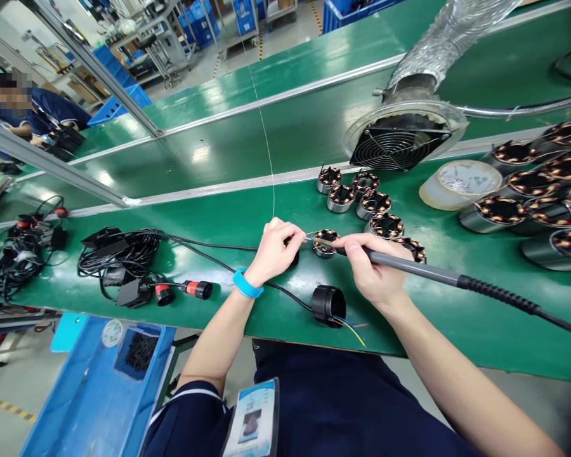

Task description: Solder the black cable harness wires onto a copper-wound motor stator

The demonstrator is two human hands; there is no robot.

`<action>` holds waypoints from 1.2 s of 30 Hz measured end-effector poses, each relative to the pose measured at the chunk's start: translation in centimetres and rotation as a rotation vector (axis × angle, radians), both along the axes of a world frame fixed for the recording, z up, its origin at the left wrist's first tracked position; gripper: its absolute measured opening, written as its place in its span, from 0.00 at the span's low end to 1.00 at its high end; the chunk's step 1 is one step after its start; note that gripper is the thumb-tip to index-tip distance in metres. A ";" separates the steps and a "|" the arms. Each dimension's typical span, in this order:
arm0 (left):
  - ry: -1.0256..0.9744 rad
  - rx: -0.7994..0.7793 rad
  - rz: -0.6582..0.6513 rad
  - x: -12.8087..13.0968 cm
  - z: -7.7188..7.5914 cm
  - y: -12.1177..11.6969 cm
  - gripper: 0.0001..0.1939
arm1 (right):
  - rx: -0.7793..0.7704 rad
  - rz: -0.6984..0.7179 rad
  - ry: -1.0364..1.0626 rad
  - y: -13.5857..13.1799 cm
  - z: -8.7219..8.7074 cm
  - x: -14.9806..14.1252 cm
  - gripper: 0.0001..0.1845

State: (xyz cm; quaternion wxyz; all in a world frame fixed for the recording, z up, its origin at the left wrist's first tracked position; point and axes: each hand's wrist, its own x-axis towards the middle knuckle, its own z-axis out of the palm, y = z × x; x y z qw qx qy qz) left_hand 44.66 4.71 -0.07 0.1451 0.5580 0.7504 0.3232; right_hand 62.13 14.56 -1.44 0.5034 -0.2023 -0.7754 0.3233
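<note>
Taking the small coil ring [323, 253] as the middle of the clock, it is sitting on the green bench [266, 324] between your hands. At 9 o'clock, your left hand [275, 249] is pinching thin wires [309, 238] beside the ring, thumb and fingertips pressed together. At 4 o'clock, your right hand [379, 271] is wrapping its fingers snugly round the soldering iron [423, 268], pen-fashion. The iron is pointing over the ring toward 9 o'clock; whether its tip is touching the wires, I cannot tell.

At 6 o'clock, a black cup [322, 306] is lying on its side, coloured wires [352, 328] poking from its mouth. Other small coil rings [341, 202] are standing from 12 round to 3 o'clock. Between 2 and 3, a white tub [450, 193] is sitting beside larger coil rings [492, 219]. A fan [394, 150] is facing the bench between 1 and 2. Black cables [140, 251] are lying bundled at 9.

Below the bench, a blue bin [88, 412] is standing at 8 o'clock; another person [52, 108] is working toward 10.
</note>
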 end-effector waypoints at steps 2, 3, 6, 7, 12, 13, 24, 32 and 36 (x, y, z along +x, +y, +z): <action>-0.005 -0.002 0.000 0.0 0.0 0.0 0.13 | 0.025 0.008 -0.011 0.0 0.2 -0.1 0.13; -0.004 -0.006 0.003 0.0 0.0 0.0 0.13 | 0.037 0.011 -0.018 -0.1 0.2 -0.1 0.13; 0.004 -0.019 0.010 0.0 0.0 0.1 0.13 | 0.070 0.024 -0.023 0.0 0.2 -0.3 0.13; 0.006 -0.018 0.011 0.0 -0.1 0.1 0.13 | 0.075 0.030 -0.020 0.0 0.2 -0.3 0.13; 0.005 0.004 0.001 0.0 -0.1 0.0 0.13 | 0.011 0.036 -0.005 0.0 0.1 -0.2 0.13; 0.006 0.007 0.001 0.0 -0.1 0.0 0.12 | -0.006 0.026 0.008 0.0 0.1 -0.2 0.13; 0.024 -0.021 0.012 0.0 0.0 0.0 0.12 | -0.016 -0.078 0.033 -0.1 -0.3 0.2 0.14; 0.015 0.001 0.012 0.1 0.0 0.0 0.13 | -0.050 -0.039 0.055 -0.4 -0.3 -0.1 0.13; 0.018 -0.013 0.018 0.2 0.0 0.0 0.13 | -0.019 0.003 0.051 -0.5 0.0 -1.1 0.10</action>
